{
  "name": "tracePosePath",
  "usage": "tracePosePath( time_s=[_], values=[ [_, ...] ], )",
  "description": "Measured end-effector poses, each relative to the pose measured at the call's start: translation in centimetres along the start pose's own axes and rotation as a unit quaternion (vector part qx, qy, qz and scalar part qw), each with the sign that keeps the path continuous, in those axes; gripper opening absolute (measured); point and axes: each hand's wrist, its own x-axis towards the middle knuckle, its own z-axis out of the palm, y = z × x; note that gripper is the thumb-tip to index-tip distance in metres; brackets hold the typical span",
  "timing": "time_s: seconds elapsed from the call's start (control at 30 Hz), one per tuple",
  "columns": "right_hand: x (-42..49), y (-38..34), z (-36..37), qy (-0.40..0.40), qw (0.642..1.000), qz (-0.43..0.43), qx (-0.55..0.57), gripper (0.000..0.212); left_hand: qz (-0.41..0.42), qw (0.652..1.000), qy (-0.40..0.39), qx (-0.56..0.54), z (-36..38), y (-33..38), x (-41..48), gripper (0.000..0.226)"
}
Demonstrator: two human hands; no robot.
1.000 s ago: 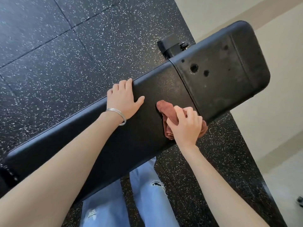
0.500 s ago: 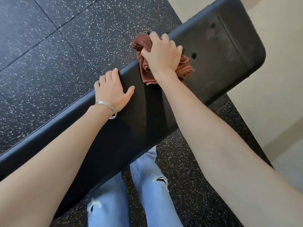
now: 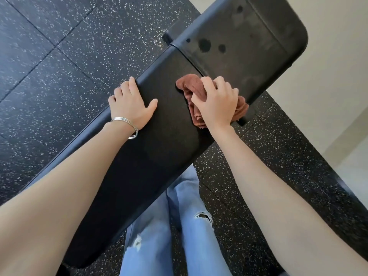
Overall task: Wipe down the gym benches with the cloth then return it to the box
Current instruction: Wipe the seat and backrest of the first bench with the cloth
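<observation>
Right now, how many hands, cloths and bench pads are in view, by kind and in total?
Hands: 2, left hand and right hand
Cloths: 1, brown cloth
Bench pads: 2, long pad and short pad
Total: 5

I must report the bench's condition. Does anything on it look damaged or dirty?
Yes. The short pad bears several dark round spots and dull smudges; whether stains or holes, I cannot tell. The right hand holds the cloth on the long pad, by the seam.
</observation>
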Motion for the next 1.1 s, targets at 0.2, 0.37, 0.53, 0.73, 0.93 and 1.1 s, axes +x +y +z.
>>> tracePosePath(
  time_s=[0.2, 0.37, 0.53, 0.73, 0.93, 1.1],
  values=[
    [-7.0, -2.8, 0.0, 0.012, 0.998, 0.046, 0.044, 0.034, 0.029, 0.999, -0.014, 0.003, -0.5, -0.3, 0.0, 0.084],
    [-11.7, -4.2, -0.1, -0.02, 0.999, 0.011, 0.041, 0.029, 0.056, 0.998, -0.028, 0.003, -1.1, -0.1, 0.2, 0.083],
    [-7.1, -1.4, -0.7, -0.013, 1.0, -0.025, -0.001, 0.027, 0.143, 0.989, -0.047, 0.016, -1.7, 0.0, 1.9, 0.078],
    [0.3, 1.6, -1.0, -0.006, 0.99, 0.138, -0.035, 0.035, 0.161, 0.985, -0.061, 0.0, -1.9, 1.5, 3.6, 0.076],
    [-7.9, -4.0, 0.4, 0.024, 0.991, 0.128, 0.015, 0.028, 0.139, 0.989, -0.055, -0.018, -1.4, 1.9, 3.6, 0.076],
    [-12.1, -5.6, 0.9, -0.005, 0.999, 0.038, 0.037, 0.028, 0.143, 0.988, -0.053, -0.028, -1.5, 1.9, 3.8, 0.072]
  ],
)
